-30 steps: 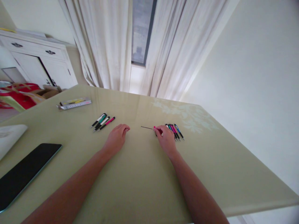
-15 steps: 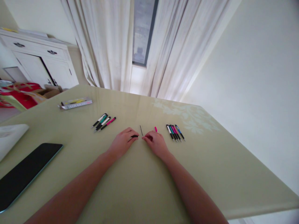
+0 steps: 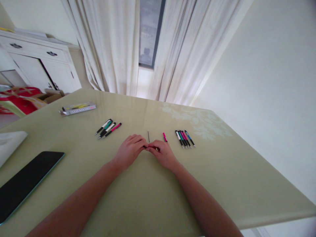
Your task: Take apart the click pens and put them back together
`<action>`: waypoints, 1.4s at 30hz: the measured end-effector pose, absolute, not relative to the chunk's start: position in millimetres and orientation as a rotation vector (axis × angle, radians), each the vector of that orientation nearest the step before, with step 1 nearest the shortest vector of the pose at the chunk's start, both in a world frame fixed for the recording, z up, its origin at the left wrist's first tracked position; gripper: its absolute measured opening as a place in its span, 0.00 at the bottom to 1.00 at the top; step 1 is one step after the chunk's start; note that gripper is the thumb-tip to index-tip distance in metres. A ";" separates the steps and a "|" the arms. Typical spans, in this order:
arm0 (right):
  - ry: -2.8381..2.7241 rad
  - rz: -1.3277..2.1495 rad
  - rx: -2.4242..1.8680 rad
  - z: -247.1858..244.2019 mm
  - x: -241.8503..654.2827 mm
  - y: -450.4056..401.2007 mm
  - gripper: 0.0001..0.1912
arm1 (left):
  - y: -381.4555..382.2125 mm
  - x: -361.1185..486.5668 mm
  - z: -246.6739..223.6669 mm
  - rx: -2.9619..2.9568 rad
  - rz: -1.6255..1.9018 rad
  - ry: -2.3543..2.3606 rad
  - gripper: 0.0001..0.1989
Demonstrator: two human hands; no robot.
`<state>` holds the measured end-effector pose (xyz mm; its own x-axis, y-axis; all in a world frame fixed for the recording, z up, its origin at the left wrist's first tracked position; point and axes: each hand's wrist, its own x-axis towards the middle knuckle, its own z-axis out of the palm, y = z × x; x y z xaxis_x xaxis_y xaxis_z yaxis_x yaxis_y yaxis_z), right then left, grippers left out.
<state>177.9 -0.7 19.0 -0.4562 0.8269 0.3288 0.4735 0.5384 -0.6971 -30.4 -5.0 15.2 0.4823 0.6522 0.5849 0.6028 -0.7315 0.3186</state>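
My left hand point(image 3: 130, 150) is closed around a short black pen part point(image 3: 144, 146), mostly hidden by the fingers. Against its end, my right hand point(image 3: 163, 154) pinches with thumb and forefinger; whatever small piece lies between them is too small to make out. The fingertips of both hands meet low over the table. Just beyond them lies a thin dark pen refill point(image 3: 148, 136). A pink pen barrel point(image 3: 165, 136) rests behind my right hand, its near end close to the knuckles.
Several pens point(image 3: 107, 129) lie left of my hands, and another row of pens point(image 3: 185, 139) to the right. Farther back is a clear pen box point(image 3: 79, 109). A dark-screened phone or tablet point(image 3: 29, 184) and a white object point(image 3: 11, 144) occupy the table's left side.
My right hand has moved slightly left, bringing its fingertips up to the black part in my left hand. More of the pink barrel shows. The view has shifted slightly.
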 end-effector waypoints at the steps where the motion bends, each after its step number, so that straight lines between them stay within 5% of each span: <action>1: -2.128 0.683 -1.046 18.7 177.7 -0.7 0.05 | -5.8 -30.4 15.8 2.685 1.100 1.136 0.05; 16: -2.190 0.584 -1.106 19.8 178.4 0.2 0.05 | -5.8 -29.2 10.8 2.736 1.058 1.201 0.05; 25: -2.453 0.377 -0.975 25.0 168.1 -16.9 0.14 | 22.1 -43.2 -0.6 1.658 1.331 1.509 0.10; 34: -2.672 0.188 -0.917 23.5 147.0 -28.1 0.26 | 21.3 -28.2 -3.0 1.146 1.527 1.221 0.20; 42: -2.683 0.193 -0.913 22.3 149.9 -29.3 0.21 | 18.4 -20.5 2.4 0.751 1.534 0.947 0.14</action>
<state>149.9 -29.3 22.3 -0.7530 0.6136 0.2377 0.5732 0.7890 -0.2211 -20.5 18.4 2.4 -0.1693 0.9849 -0.0352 -0.4728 -0.0498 0.8798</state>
